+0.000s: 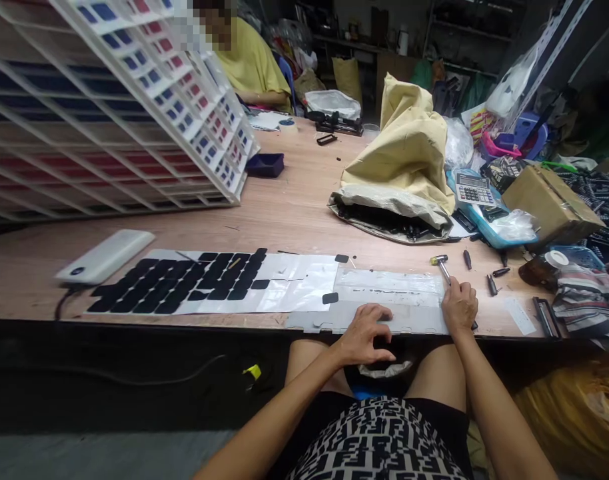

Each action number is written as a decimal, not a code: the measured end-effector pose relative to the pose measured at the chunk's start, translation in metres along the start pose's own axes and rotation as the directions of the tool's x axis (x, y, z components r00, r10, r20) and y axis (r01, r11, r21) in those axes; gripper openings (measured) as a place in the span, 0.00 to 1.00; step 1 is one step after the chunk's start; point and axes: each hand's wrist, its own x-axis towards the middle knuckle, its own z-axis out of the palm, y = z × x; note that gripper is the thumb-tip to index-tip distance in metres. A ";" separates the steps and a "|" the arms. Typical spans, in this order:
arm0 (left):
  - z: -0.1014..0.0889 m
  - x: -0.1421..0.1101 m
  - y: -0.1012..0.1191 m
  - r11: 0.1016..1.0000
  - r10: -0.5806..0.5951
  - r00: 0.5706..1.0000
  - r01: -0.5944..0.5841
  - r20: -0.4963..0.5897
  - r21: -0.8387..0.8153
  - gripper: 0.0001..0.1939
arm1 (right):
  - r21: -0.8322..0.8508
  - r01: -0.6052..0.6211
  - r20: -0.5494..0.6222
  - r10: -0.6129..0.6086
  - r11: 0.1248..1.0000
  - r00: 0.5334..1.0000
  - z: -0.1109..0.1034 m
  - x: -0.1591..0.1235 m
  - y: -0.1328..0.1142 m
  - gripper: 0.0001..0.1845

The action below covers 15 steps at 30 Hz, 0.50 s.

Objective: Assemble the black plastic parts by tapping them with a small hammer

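Both your hands are parked right at the near table edge (184, 320), on the long grey panel (334, 313).

Your left hand (365, 333) is curled over the panel's front rim, fingers bent, gripping nothing. Your right hand (459, 307) is closed around the small hammer (442, 263), its head aimed away from you. The panel's long axis runs left-right along the edge. There's bare wood behind it, up to the beige sack (409, 160); black pads (184, 280) lie to the left.
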 end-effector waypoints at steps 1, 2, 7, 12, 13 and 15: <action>-0.004 0.007 -0.002 0.999 -0.018 1.000 0.017 -0.008 -0.037 0.17 | -0.003 0.003 0.001 -0.003 1.000 1.000 0.000 0.000 0.000 0.18; -0.009 0.018 -0.006 0.996 -0.052 0.998 0.050 -0.029 -0.071 0.14 | -0.005 0.007 0.002 -0.007 1.000 1.000 -0.001 0.000 -0.001 0.18; -0.046 0.106 -0.047 0.891 -0.449 0.845 0.401 -0.290 -0.212 0.10 | -0.005 0.026 -0.005 -0.026 1.000 1.000 -0.002 0.000 -0.001 0.18; -0.076 0.195 -0.097 0.715 -0.673 0.597 0.676 -0.437 -0.176 0.15 | -0.015 0.048 -0.010 -0.048 0.999 0.999 -0.003 -0.001 -0.001 0.18; -0.078 0.208 -0.104 0.679 -0.701 0.568 0.716 -0.430 -0.161 0.16 | -0.017 0.052 -0.010 -0.052 0.998 0.999 -0.003 -0.001 -0.001 0.18; -0.079 0.227 -0.115 0.612 -0.751 0.518 0.779 -0.410 -0.135 0.18 | -0.020 0.054 -0.011 -0.055 0.998 0.998 -0.003 -0.002 -0.002 0.17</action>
